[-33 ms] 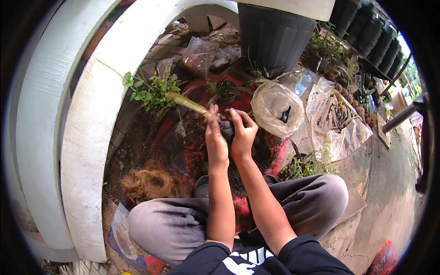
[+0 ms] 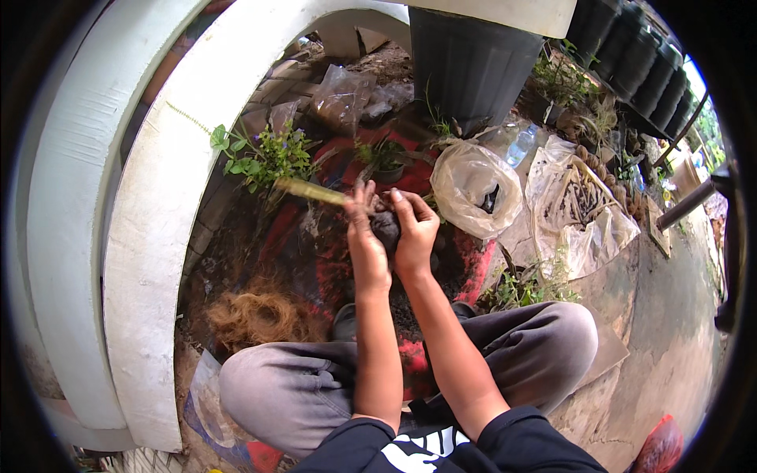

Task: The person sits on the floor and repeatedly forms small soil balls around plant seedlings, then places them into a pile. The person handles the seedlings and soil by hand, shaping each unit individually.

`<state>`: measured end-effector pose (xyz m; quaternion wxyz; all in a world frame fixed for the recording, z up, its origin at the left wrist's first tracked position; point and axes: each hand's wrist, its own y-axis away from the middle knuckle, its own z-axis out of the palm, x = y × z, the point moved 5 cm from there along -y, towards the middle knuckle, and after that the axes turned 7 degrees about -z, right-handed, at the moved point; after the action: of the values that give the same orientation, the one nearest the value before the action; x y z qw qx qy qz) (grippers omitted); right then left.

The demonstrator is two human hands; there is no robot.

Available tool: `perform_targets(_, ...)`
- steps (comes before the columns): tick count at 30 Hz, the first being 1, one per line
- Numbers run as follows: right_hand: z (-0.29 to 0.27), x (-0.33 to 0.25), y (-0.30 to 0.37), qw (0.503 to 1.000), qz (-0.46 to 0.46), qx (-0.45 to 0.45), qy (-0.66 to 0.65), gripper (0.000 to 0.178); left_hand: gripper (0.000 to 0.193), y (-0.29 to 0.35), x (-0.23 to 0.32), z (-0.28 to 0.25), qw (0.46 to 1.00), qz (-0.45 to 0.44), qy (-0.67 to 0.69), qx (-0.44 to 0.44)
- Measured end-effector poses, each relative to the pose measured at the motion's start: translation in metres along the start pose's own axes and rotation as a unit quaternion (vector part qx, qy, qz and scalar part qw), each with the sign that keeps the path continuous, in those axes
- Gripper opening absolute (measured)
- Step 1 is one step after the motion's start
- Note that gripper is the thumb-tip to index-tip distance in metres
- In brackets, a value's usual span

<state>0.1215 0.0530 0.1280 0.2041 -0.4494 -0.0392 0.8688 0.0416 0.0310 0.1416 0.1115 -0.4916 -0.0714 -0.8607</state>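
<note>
My left hand point(image 2: 367, 246) is closed at its fingertips on one end of a slim yellowish-green stick point(image 2: 309, 191), which sticks out to the upper left and is smeared by motion. Facing it, my right hand point(image 2: 416, 240) curls its fingers round a dark, rounded clump of soil point(image 2: 385, 228) that sits between both palms. Soil marks the fingers. Below the hands, loose dark soil lies on a red sheet point(image 2: 477, 276). How the stick's hand end meets the clump is hidden by the fingers.
A heap of brown fibre point(image 2: 260, 315) lies to the left, near my knee. Beyond the hands are a flowering plant point(image 2: 272, 154), a small potted plant point(image 2: 384, 158) and a big black pot point(image 2: 473, 67). An open plastic bag point(image 2: 449, 185) and a flattened bag point(image 2: 579, 205) lie right.
The stick has swung, its far end moving left and a little down. My left hand has tilted slightly left, showing more of the soil clump; the right hand has shifted only slightly.
</note>
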Motion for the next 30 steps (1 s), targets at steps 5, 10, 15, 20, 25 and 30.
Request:
perform_targets(5, 0.035, 0.001, 0.012, 0.955, -0.068, -0.224, 0.182, 0.014, 0.069, -0.007, 0.000, -0.029, 0.974, -0.062, 0.208, 0.067)
perform_targets(10, 0.041, -0.013, 0.019, 0.872, -0.237, -0.204, 0.377, 0.029, 0.060, -0.010, -0.009, -0.054, 0.978, -0.012, 0.140, 0.153)
perform_targets(15, 0.034, -0.018, 0.017, 0.884, -0.273, -0.278, 0.257, 0.038, 0.056, -0.016, -0.024, -0.046, 0.981, -0.059, 0.185, -0.025)
perform_targets(20, 0.016, -0.010, 0.009, 0.851, -0.301, -0.268, 0.337, 0.022, 0.059, -0.012, -0.030, -0.031, 0.953, -0.167, 0.249, -0.047)
perform_targets(25, 0.006, -0.001, 0.016, 0.921, -0.240, -0.108, 0.287, 0.015, 0.070, -0.014, -0.026, -0.028, 0.986, -0.155, 0.062, 0.020)
perform_targets(30, 0.001, 0.033, 0.012, 0.990, 0.058, -0.018, 0.127, 0.033, 0.098, -0.019, -0.029, -0.045, 0.986, -0.117, -0.114, 0.030)
